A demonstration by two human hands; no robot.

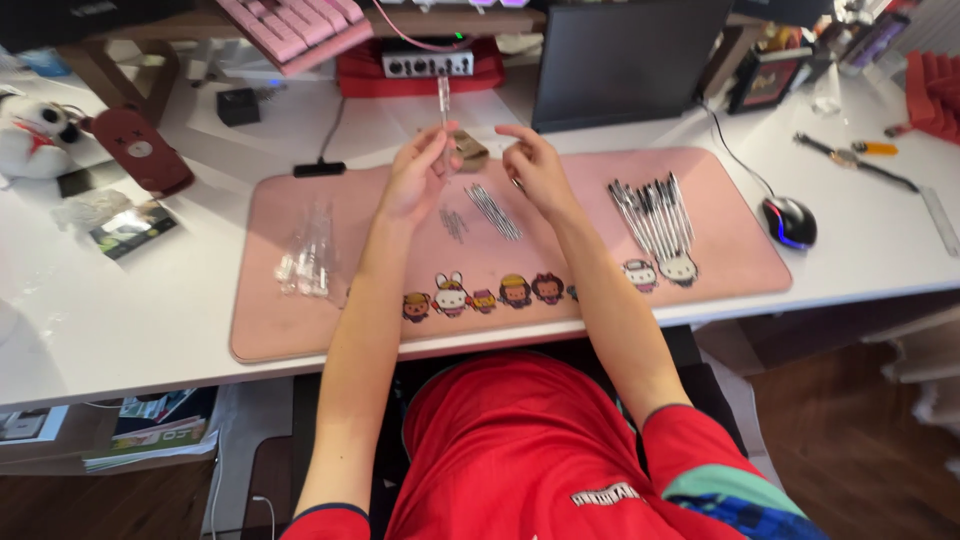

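Note:
My left hand [415, 172] is raised over the pink desk mat [280, 330] and pinches a clear pen barrel [443, 100] that points up and away. My right hand [535, 165] hovers close beside it, fingers curled; whether it grips a small part I cannot tell. Under the hands lie a loose bunch of thin pen refills [492, 211] and a few small springs [453, 222]. A row of assembled pens [655, 212] lies on the mat to the right. Several clear empty barrels [308, 255] lie on the mat's left.
A black mouse [790, 220] sits right of the mat. A dark monitor [620, 60], a red audio box [425, 65] and a pink keyboard [295, 25] stand at the back. A plush toy [35, 135] and dark red case [140, 150] lie far left.

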